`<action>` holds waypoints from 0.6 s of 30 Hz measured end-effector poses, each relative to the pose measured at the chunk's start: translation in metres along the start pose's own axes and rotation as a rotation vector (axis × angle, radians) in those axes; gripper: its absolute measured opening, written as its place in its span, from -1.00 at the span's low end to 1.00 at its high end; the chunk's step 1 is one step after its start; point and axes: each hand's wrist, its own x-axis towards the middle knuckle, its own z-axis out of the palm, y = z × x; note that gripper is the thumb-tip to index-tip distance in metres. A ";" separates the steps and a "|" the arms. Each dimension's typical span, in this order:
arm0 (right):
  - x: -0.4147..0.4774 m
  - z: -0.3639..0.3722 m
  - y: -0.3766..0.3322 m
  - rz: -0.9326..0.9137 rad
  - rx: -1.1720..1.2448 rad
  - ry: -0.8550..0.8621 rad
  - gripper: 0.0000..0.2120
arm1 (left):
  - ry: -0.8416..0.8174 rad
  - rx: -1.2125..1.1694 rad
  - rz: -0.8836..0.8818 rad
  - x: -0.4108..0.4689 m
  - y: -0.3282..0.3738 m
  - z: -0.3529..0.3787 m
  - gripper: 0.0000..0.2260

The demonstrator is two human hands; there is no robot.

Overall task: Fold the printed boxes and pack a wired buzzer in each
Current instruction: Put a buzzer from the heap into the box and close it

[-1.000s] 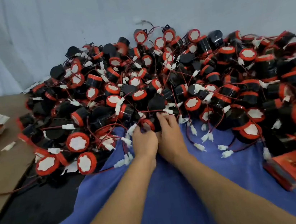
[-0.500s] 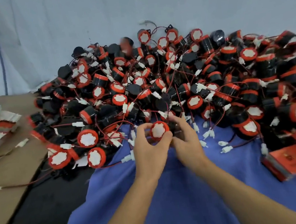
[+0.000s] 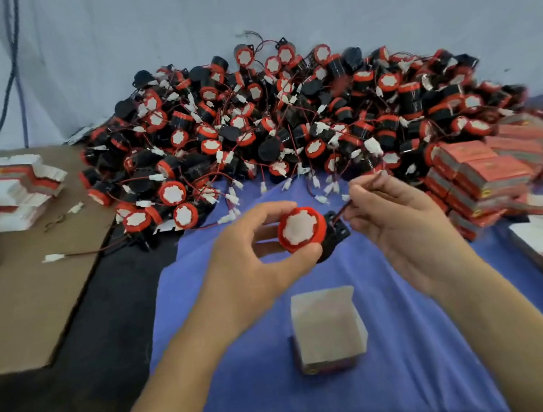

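Gripping one wired buzzer (image 3: pixel 301 229) in left hand (image 3: pixel 260 262), just beyond the open box (image 3: pixel 328 331) and above it; fingers (image 3: pixel 264 211) curled round the red rim, white face toward camera. Pinching its red wire (image 3: pixel 362 185) in right hand (image 3: pixel 400 223), fingers narrow on the lead, holding it up and away from the body. Probably light, rigid plastic, not slippery, so safe to grip by the rim or the black base. Lead looks thin and springy, likely to snag on neighbours in the pile of buzzers (image 3: pixel 287 127) farther beyond the box. Better coiled against the body than tugged where it enters the housing. Likely step in hand: taming the wire before dropping the unit into the box, top open, on the blue cloth (image 3: pixel 419 342) over the counter. Packed boxes (image 3: pixel 487 174) stacked right of and beyond the box; flat blanks (image 3: pixel 9 192) well left of it.
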 end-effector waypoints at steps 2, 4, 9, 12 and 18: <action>-0.026 0.000 -0.002 -0.080 -0.184 0.023 -0.92 | 0.029 0.098 0.055 -0.026 0.002 0.006 -0.57; -0.047 -0.001 0.000 -0.096 -0.389 0.065 -0.88 | 0.058 0.222 0.135 -0.046 0.000 0.016 -0.57; -0.075 0.000 0.016 -0.014 -0.895 0.057 -0.84 | -0.035 0.465 0.186 -0.069 -0.023 0.037 -0.53; -0.087 0.001 0.024 -0.102 -1.115 0.006 -0.89 | -0.041 0.630 0.270 -0.074 -0.032 0.044 -0.47; -0.090 0.007 0.026 -0.159 -1.417 -0.101 -0.75 | -0.017 0.917 0.305 -0.081 -0.053 0.049 -0.74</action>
